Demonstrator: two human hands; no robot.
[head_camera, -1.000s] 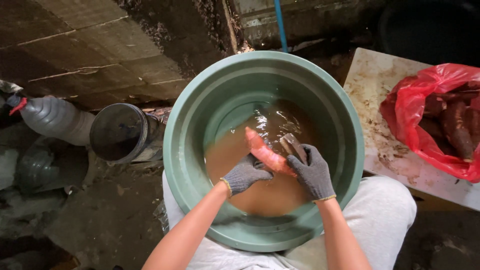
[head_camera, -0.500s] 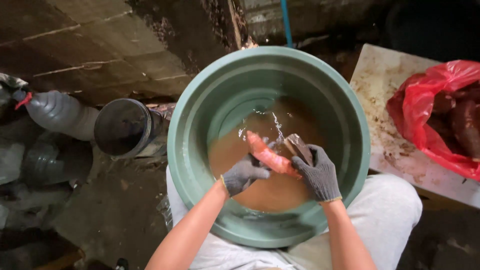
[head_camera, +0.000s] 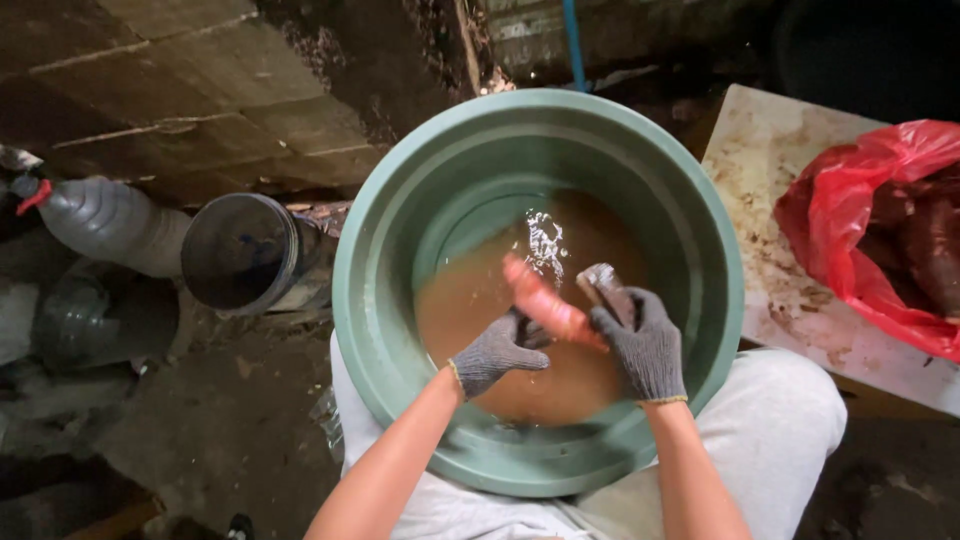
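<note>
Green plastic basin (head_camera: 400, 200) sits between the person's knees, approx half full of muddy brown water (head_camera: 470, 300). Left hand (head_camera: 495, 352), in a grey knit glove, is closed around the near end of a long pinkish-orange root, prob. a sweet potato (head_camera: 545, 300), held just above the water at the basin's middle, slanting up-left. Right hand (head_camera: 640, 340), also gloved, is wrapped round a small dark scrubber or brush (head_camera: 605, 290) w/ its head pressed against the root's right side. Root skin looks clean and bright along most of the visible length, so washing of this one seems well along; the underside can't be seen. Splash glints on the water beside it. Lots left, I'd judge: red plastic bag (head_camera: 850, 200) on the stained white board (head_camera: 760, 160) to the right holds several dark, dirt-coated roots. No pile of washed ones in view. Left of basin, a dark bucket (head_camera: 240, 250) and a clear plastic bottle (head_camera: 100, 215) lie on the ground.
</note>
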